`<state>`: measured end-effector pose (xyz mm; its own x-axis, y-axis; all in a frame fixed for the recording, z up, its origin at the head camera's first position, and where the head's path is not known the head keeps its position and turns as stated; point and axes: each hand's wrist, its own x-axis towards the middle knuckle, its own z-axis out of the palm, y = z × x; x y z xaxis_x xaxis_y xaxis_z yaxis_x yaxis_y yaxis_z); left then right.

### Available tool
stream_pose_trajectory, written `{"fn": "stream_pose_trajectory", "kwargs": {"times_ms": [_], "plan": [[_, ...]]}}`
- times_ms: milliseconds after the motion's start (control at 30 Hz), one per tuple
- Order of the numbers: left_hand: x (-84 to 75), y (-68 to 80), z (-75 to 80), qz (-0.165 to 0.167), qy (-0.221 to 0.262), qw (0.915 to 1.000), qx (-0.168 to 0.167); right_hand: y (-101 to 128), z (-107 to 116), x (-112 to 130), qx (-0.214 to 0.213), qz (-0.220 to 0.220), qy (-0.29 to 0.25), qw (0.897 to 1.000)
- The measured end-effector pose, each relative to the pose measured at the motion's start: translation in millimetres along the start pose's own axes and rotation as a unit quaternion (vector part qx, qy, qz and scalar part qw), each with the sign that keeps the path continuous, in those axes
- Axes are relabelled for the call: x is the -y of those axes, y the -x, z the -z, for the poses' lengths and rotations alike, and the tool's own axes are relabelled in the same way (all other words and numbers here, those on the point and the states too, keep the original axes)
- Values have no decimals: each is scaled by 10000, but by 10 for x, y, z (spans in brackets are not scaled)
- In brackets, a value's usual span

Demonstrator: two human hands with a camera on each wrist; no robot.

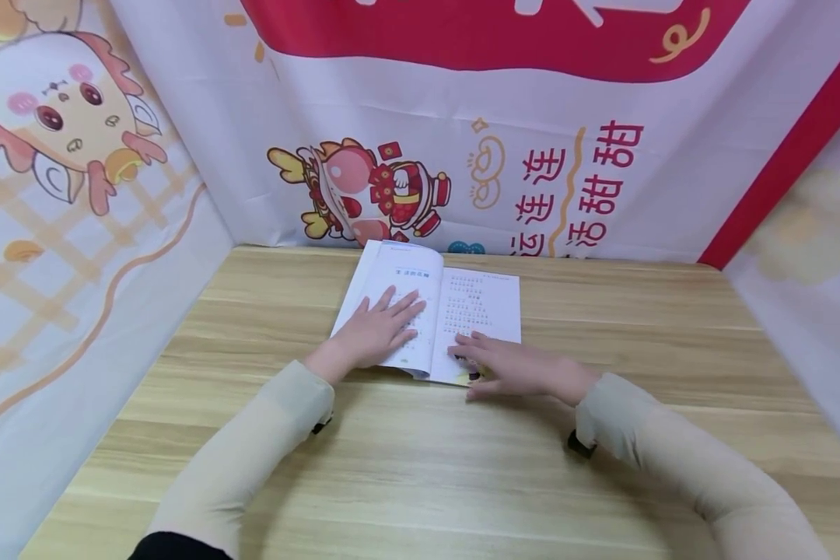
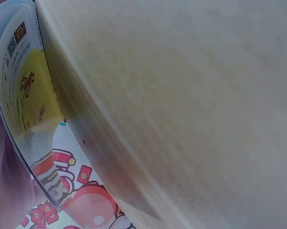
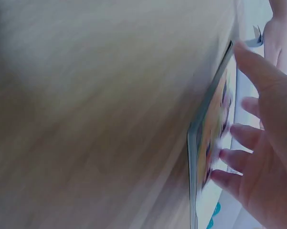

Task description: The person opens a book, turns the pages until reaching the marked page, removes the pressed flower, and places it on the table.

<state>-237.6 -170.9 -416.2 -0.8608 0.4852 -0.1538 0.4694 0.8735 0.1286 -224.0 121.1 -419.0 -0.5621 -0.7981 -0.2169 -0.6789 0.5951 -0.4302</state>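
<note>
An open book point(image 1: 500, 299) lies on the wooden table, its printed pages facing up. Across its left page my left hand point(image 1: 374, 330) rests flat with fingers spread. Over the lower part of the right page is my right hand point(image 1: 511, 365), fingers extended and thumb near the bottom edge. In the right wrist view, the right hand point(image 3: 267, 138) has its fingertips close to the colourful page of the book point(image 3: 212, 126); whether all of them touch cannot be told. The left wrist view shows the book's curved underside point(image 2: 26, 90), with a yellow picture, beside part of the left hand point(image 2: 12, 181).
The wood-grain table point(image 1: 420, 467) stretches around the book. A white cloth backdrop point(image 1: 420, 101) with red shapes and cartoon figures rises behind the table's far edge. Similar printed cloth point(image 1: 63, 233) hangs on the left side.
</note>
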Motion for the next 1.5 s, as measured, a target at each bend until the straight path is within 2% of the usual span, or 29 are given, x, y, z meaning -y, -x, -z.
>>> {"fn": "stream_pose_trajectory", "kwargs": {"times_ms": [333,700,1067,1200,1500], "plan": [[14,-17,7,-141,-86,9998,102,263,71,-177,173,-332,-162,9992],[3,-21,19,-120,-37,9998,160,302,134,-215,355,-396,-140,9985],[24,20,31,-56,275,9995,171,356,206,-259,421,-332,-49,9985],[31,31,40,-38,365,9992,171,355,210,-282,350,-286,2,9990],[37,43,40,7,328,9993,203,338,238,-326,-107,-92,-57,9999]]}}
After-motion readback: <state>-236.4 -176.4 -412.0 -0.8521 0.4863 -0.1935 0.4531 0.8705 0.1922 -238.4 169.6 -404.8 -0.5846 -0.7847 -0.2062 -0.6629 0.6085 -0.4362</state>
